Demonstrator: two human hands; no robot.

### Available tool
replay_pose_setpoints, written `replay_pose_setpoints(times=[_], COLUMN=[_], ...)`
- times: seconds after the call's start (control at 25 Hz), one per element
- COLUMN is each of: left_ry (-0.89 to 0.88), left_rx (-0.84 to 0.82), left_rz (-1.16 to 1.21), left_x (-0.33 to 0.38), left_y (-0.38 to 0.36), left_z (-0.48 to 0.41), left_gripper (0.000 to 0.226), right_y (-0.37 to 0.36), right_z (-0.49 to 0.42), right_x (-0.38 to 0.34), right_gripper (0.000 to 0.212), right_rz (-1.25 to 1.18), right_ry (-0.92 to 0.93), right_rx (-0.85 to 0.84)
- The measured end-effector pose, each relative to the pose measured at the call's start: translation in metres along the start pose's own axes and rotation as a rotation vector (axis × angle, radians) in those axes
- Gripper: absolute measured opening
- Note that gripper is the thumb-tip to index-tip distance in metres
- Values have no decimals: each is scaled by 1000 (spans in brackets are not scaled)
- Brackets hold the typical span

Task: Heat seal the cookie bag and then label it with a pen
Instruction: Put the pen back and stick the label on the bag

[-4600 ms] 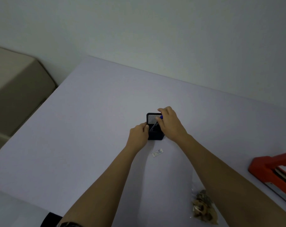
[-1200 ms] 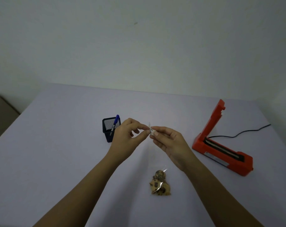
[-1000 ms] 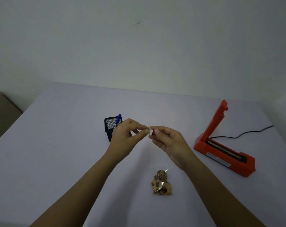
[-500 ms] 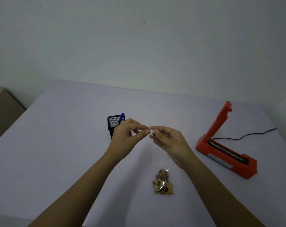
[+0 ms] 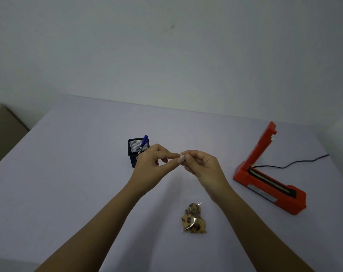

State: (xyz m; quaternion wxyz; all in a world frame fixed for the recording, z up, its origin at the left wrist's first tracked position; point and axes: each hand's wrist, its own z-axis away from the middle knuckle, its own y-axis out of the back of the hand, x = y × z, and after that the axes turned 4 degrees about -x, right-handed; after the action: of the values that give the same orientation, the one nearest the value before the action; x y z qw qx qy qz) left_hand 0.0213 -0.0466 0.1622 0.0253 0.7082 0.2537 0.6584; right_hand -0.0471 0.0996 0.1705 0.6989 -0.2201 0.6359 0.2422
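A clear bag of chocolate-chip cookies (image 5: 193, 218) lies on the table in front of me. Above and beyond it, my left hand (image 5: 154, 166) and my right hand (image 5: 201, 167) meet fingertip to fingertip, both pinching a small white label (image 5: 181, 158). A blue pen (image 5: 142, 144) stands in a black mesh pen holder (image 5: 136, 152) just behind my left hand. The red heat sealer (image 5: 268, 177) sits at the right with its arm raised.
The pale table (image 5: 68, 183) runs to a wall at the back. A black power cord (image 5: 296, 161) trails from the sealer toward the right edge. A beige piece of furniture (image 5: 3, 132) stands off the table's left side.
The pen went into the holder and both hands picked the label off the table. Over the last second the hands stay pinched on it while the view shifts slightly.
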Motion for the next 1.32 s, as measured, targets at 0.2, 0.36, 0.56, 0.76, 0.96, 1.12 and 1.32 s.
replay_pose_setpoints(times=[0.2,0.36,0.56,0.76,0.96,1.12,1.32], left_ry=[10,18,123,261,384,494,535], left_rx=[11,20,107,216,319,350,158], left_rz=[4,46,146,201,167,117,-162], left_x=[-3,-7,-24,-53,-84,-118,-156], left_y=[1,5,14,44,78,93,66], left_z=[1,0,1,15,35,48,44], left_gripper=[28,33,20,10,6,9,24], right_y=[-2,-5,-12,-22,-56,-90,-105], right_z=[-3,-8,-18,-43,-76,-99,-109], right_x=[1,2,14,52,114,148,168], right_gripper=[13,14,16,16,12,11,11], right_rz=[2,14,49,49,221,315,243], right_ry=[3,3,-14,-119,-301,-359,-431], right_rx=[-16,-29,15,45,-83,-160,-156])
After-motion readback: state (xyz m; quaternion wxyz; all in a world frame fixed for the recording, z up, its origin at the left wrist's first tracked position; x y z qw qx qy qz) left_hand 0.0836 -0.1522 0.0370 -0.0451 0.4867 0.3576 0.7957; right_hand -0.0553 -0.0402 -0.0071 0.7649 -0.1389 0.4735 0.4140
